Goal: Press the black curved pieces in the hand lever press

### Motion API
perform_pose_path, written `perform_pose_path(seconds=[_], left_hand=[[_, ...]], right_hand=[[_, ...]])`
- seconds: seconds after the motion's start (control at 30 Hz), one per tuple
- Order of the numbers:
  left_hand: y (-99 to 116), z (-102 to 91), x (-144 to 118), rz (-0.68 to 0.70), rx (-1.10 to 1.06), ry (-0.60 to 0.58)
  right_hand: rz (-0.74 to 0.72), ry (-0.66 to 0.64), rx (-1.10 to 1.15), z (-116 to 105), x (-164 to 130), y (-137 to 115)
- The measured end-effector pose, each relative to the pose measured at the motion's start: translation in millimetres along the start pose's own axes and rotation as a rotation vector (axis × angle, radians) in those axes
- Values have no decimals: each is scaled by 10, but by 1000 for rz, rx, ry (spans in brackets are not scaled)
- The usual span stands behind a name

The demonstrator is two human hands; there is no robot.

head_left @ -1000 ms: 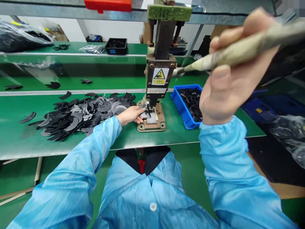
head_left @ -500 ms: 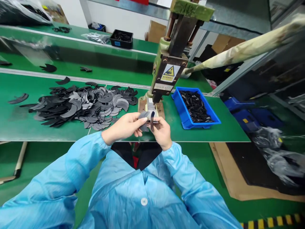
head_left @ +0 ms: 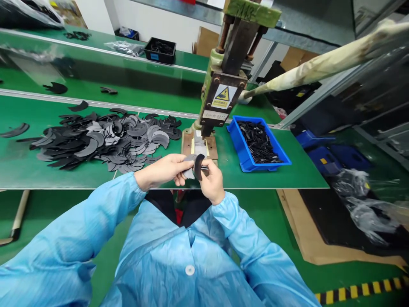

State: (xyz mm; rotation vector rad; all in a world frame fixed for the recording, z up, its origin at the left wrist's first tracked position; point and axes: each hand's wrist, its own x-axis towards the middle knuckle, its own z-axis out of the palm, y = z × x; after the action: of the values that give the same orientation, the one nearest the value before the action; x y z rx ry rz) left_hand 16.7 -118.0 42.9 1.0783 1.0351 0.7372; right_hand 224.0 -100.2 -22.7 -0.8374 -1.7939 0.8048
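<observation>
My left hand [head_left: 162, 171] and my right hand [head_left: 211, 181] meet at the front edge of the green bench, both pinching the same dark curved piece [head_left: 195, 166], with grey curved pieces behind it in the left fingers. Just beyond them stands the hand press [head_left: 223, 91] on its base plate [head_left: 200, 147]. Its long wrapped lever [head_left: 322, 64] points up to the right, with no hand on it. A heap of black and grey crescent pieces [head_left: 102, 140] lies to the left of the press.
A blue bin [head_left: 238, 143] of black strips sits right of the press. A black tray [head_left: 159, 49] and bagged parts [head_left: 126, 47] stand on the far bench. Blue crates [head_left: 329, 149] and plastic bags [head_left: 367, 209] are on the floor at right.
My right hand has left the lever and come down to my left hand. My left hand pulled the curved pieces back from the press base to the bench edge.
</observation>
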Motion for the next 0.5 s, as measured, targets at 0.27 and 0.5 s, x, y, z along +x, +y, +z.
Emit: perform_pose_path(seconds=[0.27,0.5], left_hand=[[-42,11,-84,367,541,437],[-155,156,-74,447,704,390]], right_hand=[[-191,-142,-229,-251,92,-26],[-271,-162,-311,-262,66,25]])
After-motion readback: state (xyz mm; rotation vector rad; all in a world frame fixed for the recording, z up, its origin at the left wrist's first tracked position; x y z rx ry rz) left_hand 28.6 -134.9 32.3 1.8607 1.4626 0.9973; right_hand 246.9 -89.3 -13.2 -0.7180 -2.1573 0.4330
